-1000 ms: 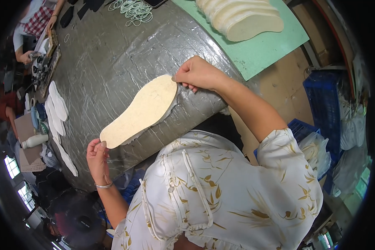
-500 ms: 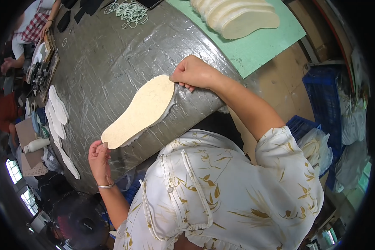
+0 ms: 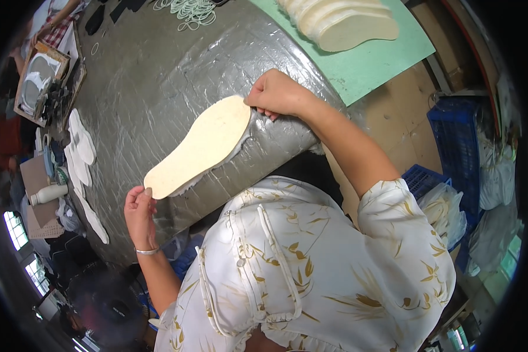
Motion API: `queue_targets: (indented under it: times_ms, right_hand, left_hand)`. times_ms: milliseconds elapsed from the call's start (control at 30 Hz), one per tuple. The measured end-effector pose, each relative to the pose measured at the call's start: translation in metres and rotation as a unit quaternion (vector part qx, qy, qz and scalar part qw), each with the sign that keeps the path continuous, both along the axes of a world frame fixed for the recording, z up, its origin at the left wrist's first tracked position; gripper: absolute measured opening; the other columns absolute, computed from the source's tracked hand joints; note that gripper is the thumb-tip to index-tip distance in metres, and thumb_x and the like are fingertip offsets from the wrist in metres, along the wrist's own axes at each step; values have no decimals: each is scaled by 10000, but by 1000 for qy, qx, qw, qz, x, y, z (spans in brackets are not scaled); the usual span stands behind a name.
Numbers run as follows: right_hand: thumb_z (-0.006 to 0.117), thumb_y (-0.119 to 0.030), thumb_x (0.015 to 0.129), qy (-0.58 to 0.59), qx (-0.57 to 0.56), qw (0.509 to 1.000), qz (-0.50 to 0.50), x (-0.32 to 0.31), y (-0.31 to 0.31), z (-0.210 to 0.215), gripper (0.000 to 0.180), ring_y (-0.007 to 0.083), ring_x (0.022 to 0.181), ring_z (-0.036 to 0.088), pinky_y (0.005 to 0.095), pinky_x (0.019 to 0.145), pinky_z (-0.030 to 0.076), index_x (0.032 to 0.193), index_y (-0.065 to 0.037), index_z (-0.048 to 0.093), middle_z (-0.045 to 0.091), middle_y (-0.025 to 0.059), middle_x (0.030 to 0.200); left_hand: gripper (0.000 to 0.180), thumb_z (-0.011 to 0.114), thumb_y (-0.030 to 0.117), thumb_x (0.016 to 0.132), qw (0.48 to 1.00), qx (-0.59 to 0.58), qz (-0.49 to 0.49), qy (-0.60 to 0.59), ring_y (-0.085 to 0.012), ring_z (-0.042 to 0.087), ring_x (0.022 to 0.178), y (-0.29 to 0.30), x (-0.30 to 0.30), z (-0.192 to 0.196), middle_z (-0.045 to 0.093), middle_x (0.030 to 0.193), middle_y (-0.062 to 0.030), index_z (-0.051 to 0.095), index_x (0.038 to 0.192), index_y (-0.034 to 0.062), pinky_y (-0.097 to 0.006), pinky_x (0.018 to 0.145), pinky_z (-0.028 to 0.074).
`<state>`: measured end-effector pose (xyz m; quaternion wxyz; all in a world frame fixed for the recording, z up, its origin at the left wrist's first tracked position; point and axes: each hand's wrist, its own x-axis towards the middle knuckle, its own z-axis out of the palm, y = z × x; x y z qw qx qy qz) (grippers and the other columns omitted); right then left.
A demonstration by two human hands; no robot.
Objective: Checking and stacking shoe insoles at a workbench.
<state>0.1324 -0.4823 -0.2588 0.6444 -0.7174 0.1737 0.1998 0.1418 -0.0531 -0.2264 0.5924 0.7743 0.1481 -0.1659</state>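
Head view — cream insole [image 3: 202, 145], flat, fuzzy white underlayer, pinched endwise

White short-sleeved blouse with golden leaf print, piped seams, thin silver bracelet [image 3: 147, 251] on left wrist

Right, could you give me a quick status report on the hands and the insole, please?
Left hand pinching insole at one end. Right hand gripping the other end. Insole flat on grey table. Nothing in the way.
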Motion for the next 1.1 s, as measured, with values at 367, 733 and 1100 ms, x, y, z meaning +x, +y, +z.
queue_targets:
  times_ms: [367, 733, 1100]
  right_hand:
    - [722, -187, 812, -8, -42, 999, 0, -1, 5, 5, 209, 107, 499, 561, 264, 459, 503, 750, 6, 670, 618, 42, 637]
    - [738, -191, 797, -28, -112, 993, -31, -3, 15, 0, 197, 104, 500, 568, 254, 474, 517, 735, -13, 680, 627, 35, 646]
    - [760, -269, 807, -42, -161, 986, -13, -6, 9, -3, 265, 91, 550, 559, 246, 514, 519, 791, -15, 687, 608, 13, 677]
  left_hand:
    - [281, 742, 156, 893, 997, -76, 1, -2, -111, 667, 729, 1, 2, -2, 699, 885, -47, 565, 1090, 66, -225, 583, 478]
    - [323, 754, 170, 885, 996, -88, 21, 1, -153, 698, 739, -2, -7, -24, 698, 886, -83, 552, 1102, 43, -227, 573, 528]
    - [279, 743, 197, 895, 996, -85, 18, -4, -132, 699, 741, -8, -12, -33, 690, 909, -71, 582, 1074, 56, -218, 575, 542]
